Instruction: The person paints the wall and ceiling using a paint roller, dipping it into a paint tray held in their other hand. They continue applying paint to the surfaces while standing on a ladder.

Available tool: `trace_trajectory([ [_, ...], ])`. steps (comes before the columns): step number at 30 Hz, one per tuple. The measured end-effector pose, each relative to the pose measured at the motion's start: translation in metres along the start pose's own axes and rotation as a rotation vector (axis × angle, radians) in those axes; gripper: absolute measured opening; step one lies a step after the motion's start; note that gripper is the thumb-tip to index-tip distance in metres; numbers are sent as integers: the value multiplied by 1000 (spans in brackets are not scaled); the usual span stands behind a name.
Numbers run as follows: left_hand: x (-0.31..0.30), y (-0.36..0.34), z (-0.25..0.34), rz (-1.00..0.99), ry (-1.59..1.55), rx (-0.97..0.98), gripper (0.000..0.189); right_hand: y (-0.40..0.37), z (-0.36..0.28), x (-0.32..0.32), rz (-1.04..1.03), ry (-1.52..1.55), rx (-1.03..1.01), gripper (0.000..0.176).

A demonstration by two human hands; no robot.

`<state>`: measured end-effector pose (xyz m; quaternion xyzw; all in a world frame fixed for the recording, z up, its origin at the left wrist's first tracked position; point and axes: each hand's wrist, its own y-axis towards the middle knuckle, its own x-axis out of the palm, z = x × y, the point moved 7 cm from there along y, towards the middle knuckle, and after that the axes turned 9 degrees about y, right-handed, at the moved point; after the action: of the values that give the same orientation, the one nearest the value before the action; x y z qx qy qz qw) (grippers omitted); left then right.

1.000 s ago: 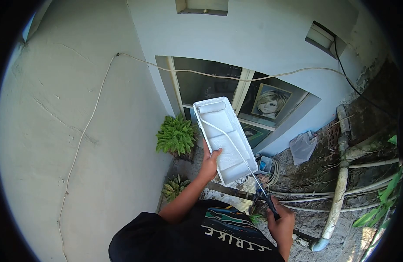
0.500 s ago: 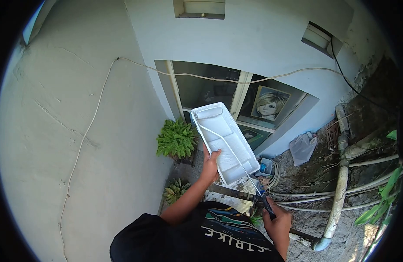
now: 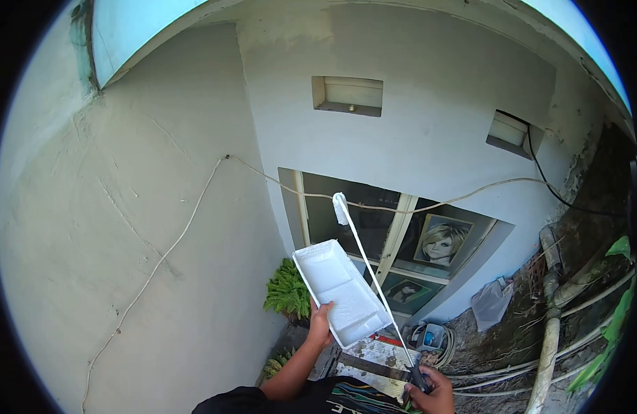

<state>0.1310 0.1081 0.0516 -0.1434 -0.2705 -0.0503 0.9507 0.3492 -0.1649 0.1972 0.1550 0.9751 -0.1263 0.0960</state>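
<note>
My left hand [image 3: 321, 324] grips the lower left edge of a white paint tray [image 3: 340, 293], thumb over the rim. White paint coats the inside of the tray. My right hand [image 3: 432, 392] is closed around the dark handle of a paint roller [image 3: 365, 259]. Its long thin frame slants up and left past the tray's right side. The white roller head [image 3: 340, 208] is raised above the tray, apart from it, in front of the window as I see it.
A pale wall [image 3: 125, 228] rises on the left. Ahead is a white wall with a window [image 3: 394, 234] and a loosely hung cable [image 3: 429, 208]. A fern [image 3: 289, 288] stands in the corner. Pipes [image 3: 547, 345], a plastic bag [image 3: 491, 303] and a small bucket [image 3: 431, 338] are on the right.
The roller head has lifted out of the tray and now stands above it. My view has tilted up, so the hands and tray appear lower, with more wall and sky showing.
</note>
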Motion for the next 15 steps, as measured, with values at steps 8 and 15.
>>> trace_trajectory([
  [8,-35,8,28,40,-28,49,62,33,-31,29,-190,481,-264,35],
  [15,-14,11,74,-7,2,113,65,16,-32,-1,205,174,-99,37],
])
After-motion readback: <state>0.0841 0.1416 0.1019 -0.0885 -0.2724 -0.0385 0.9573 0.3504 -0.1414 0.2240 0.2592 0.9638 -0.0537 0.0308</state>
